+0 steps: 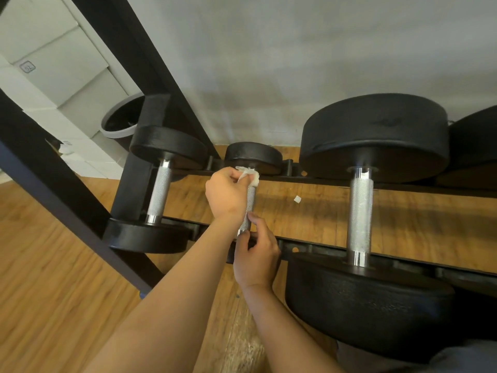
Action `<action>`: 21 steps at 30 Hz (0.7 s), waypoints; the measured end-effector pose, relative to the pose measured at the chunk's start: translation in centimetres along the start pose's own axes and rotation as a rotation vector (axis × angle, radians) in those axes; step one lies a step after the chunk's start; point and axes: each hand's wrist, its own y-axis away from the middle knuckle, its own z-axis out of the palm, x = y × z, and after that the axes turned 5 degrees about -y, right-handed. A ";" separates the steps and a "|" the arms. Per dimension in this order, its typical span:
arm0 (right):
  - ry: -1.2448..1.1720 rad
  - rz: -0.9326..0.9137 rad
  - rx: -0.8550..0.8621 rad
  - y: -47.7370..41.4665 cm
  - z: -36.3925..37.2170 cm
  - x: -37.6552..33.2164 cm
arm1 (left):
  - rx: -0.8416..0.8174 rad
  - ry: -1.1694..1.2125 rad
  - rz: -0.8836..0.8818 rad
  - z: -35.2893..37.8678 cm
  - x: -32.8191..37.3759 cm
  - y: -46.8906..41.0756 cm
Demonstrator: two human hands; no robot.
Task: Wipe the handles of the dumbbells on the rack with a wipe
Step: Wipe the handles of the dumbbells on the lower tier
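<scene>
Three black dumbbells lie across the rack's two black rails (317, 244). The small middle dumbbell has a knurled steel handle (250, 204) and a far head (252, 156). My left hand (226, 196) grips a crumpled white wipe (250, 176) wrapped on the far end of that handle. At the handle's near end, my right hand (256, 258) pinches it with thumb and fingers and hides the near head. The left dumbbell's handle (160, 192) and the large right dumbbell's handle (360, 219) are bare and untouched.
A slanted black rack post (40, 168) crosses the left side. Behind it a grey bin (118, 127) stands by a white tiled wall. Wooden floor lies under the rack, with a small white scrap (297, 199) on it. Another large dumbbell head (476, 141) is at the right edge.
</scene>
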 end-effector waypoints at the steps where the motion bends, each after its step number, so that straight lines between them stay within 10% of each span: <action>1: -0.001 -0.001 0.000 0.0 -0.1 -0.1 | -0.008 -0.012 0.011 -0.2 -0.3 0.3; 21: -0.004 -0.023 0.005 0.0 0.0 -0.1 | -0.100 0.031 0.010 -1.0 -0.1 -1.2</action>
